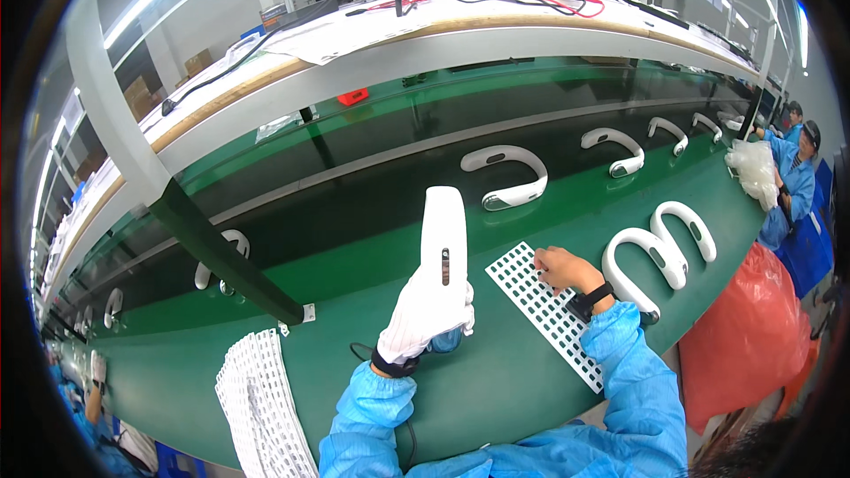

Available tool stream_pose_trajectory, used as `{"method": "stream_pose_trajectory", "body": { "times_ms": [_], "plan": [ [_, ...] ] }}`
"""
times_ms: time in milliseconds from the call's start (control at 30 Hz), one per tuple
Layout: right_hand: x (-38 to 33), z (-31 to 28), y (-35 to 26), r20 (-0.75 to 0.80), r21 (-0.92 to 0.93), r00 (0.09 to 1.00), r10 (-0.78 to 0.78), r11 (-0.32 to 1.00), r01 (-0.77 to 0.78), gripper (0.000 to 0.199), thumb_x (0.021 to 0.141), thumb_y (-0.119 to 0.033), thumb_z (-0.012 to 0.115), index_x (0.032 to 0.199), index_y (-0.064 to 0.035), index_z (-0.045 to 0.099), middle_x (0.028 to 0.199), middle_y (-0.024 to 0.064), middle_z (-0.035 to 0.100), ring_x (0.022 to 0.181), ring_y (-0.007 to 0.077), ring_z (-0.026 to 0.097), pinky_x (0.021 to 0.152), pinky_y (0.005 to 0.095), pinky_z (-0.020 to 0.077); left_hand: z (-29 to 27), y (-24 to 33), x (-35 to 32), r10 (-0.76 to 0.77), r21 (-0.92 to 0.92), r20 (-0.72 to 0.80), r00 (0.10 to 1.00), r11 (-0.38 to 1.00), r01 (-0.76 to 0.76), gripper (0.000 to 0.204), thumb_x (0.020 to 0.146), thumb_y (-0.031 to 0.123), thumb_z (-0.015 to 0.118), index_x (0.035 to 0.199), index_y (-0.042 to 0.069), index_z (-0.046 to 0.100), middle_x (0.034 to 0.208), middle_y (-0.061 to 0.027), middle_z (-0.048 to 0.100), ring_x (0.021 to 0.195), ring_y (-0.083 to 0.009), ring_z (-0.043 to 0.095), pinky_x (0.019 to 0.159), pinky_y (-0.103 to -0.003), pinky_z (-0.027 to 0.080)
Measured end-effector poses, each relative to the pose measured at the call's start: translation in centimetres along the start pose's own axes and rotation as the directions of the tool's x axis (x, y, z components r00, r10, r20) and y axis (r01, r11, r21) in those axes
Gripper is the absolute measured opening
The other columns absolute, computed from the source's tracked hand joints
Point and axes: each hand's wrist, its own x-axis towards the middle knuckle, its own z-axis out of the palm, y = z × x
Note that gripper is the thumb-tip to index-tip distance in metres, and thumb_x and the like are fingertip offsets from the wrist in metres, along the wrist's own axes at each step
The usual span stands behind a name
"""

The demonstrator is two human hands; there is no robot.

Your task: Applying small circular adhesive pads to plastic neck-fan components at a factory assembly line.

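Observation:
My left hand (pixel 423 312), in a white glove, is closed around a white neck fan (pixel 444 221) and holds it up over the green bench. A small dark oval with controls shows on the fan's white side. My bare right hand (pixel 567 269) is over the upper part of a white sheet (pixel 537 306) with rows of small dark stickers. Its fingers are bent together at the sheet; whether a sticker is between them is too small to tell. Two more white neck fans (pixel 630 252) (pixel 689 217) lie right of the sheet.
A pile of white perforated sheets (pixel 266 398) lies at the front left. Further neck fans (pixel 518 159) rest on the dark conveyor (pixel 390 159) behind. A grey post (pixel 221 248) stands left; a shelf (pixel 443 40) spans above. A red bag (pixel 739 327) and co-workers (pixel 801 173) are right.

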Motion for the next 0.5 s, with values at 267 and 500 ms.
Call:
{"method": "stream_pose_trajectory", "body": {
  "times_ms": [267, 500],
  "plan": [
    [-2.3, 0.2, -0.7, -0.475, -0.069, 0.777, -0.414, 0.897, 0.436, 0.01, 0.085, 0.001, 0.065, 0.094, 0.0042, 0.061, 0.081, 0.0127, 0.065, 0.066, 0.0181, 0.066, 0.057, 0.0284, 0.0541, 0.8, -0.4, -0.5, -0.022, -0.024, 0.029, 0.999, 0.999, 0.023, 0.045, 0.078, 0.0, 0.072, 0.115, -0.003, 0.046, 0.088, -0.0122, 0.058, 0.069, -0.0204, 0.064, 0.06, -0.035, 0.056],
    [-12.4, -1.9, -15.4, -0.639, 0.448, 0.655, -0.404, 0.497, 0.743, 0.01, 0.087, 0.006, 0.065, 0.096, 0.0056, 0.064, 0.098, 0.0116, 0.06, 0.076, 0.0142, 0.064, 0.053, 0.0231, 0.0546, 1.7, -0.7, -2.9, -0.014, 0.059, 0.144, 0.989, 0.998, 0.005, 0.044, 0.087, 0.003, 0.068, 0.126, -0.003, 0.048, 0.099, -0.0143, 0.061, 0.089, -0.0252, 0.066, 0.074, -0.04, 0.058]
  ]
}}
